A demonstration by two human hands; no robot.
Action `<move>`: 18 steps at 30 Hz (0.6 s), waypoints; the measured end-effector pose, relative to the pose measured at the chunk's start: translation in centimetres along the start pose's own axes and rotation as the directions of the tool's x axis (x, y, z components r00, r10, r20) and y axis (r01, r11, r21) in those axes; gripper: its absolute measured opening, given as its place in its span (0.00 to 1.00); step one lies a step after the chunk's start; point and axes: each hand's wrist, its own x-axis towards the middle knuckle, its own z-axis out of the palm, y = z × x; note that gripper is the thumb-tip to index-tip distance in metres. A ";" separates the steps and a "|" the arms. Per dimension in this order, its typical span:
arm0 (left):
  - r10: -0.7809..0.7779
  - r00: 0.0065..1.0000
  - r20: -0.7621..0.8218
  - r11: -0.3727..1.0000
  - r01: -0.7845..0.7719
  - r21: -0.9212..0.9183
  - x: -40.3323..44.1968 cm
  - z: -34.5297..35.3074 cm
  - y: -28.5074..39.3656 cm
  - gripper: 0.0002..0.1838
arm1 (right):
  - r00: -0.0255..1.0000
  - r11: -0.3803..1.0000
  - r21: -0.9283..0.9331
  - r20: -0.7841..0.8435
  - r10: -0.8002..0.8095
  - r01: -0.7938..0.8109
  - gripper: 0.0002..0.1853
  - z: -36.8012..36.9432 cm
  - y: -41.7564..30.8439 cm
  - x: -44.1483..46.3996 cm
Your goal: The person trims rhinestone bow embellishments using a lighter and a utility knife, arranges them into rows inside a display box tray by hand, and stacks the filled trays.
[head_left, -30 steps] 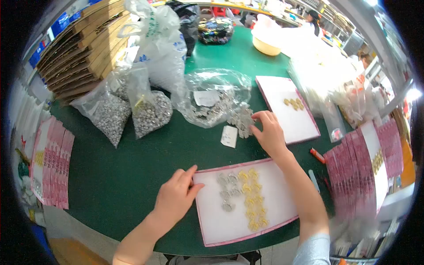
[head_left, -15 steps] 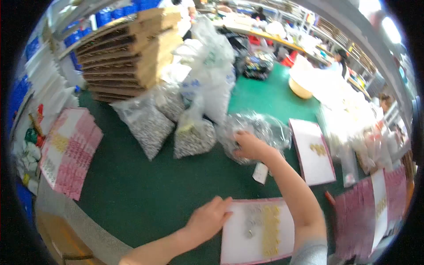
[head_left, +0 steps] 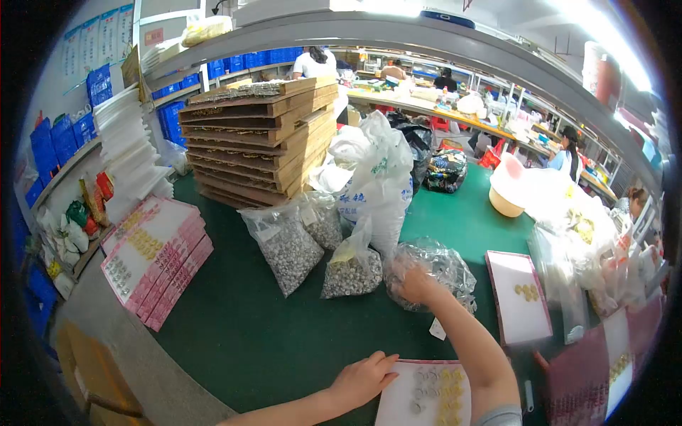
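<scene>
My left hand holds the upper left corner of a white, pink-edged board, thumb and fingers at its edge. Columns of small silver pieces and gold-coloured pieces sit on that board. My right hand reaches into a crumpled clear plastic bag; its fingers are blurred and partly hidden by the plastic. A small white tag lies below the bag. Left of it are two clear bags of small silvery pieces, a nearer bag and a larger bag.
Pink-edged boards are stacked at left, below white sheets. Cardboard trays rise behind the bags. At right lie another board with gold-coloured pieces and a yellow basin. A grey shelf beam crosses overhead. People sit farther back.
The view has tilted upward, so the table's contents appear lower and more of the room shows. My right hand stays at the clear bag, my left at the board's corner.
</scene>
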 end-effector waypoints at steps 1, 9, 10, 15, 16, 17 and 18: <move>0.002 1.000 -0.002 1.000 -0.002 -0.007 0.0 0.0 0.0 0.18 | 1.000 1.000 0.004 0.000 0.020 -0.020 0.31 -0.3 -0.2 -0.1; -0.018 1.000 0.018 0.999 0.019 -0.036 0.2 0.0 -0.1 0.17 | 0.997 0.998 0.003 0.032 0.070 -0.071 0.25 -0.8 -0.6 0.2; -0.021 1.000 0.018 0.999 0.022 -0.031 0.2 -0.1 0.0 0.17 | 0.999 0.999 -0.019 -0.017 0.041 -0.041 0.24 -0.6 -0.6 0.2; -0.046 0.999 0.026 0.999 0.047 -0.027 0.2 -0.3 0.2 0.17 | 0.999 0.997 -0.069 -0.026 0.028 -0.030 0.21 -0.5 -1.3 0.5; -0.049 0.998 0.033 0.998 0.050 -0.027 0.3 -0.4 0.2 0.18 | 0.997 0.995 -0.099 -0.072 0.003 -0.010 0.21 0.1 -1.2 0.4; -0.053 0.998 0.040 0.998 0.054 -0.029 0.2 -0.4 0.2 0.18 | 0.993 0.992 -0.129 -0.114 -0.023 0.009 0.20 0.9 -0.9 0.3; -0.052 0.998 0.036 0.998 0.053 -0.029 0.2 -0.4 0.1 0.18 | 0.986 0.986 -0.165 -0.157 -0.052 0.026 0.20 0.8 -1.0 0.2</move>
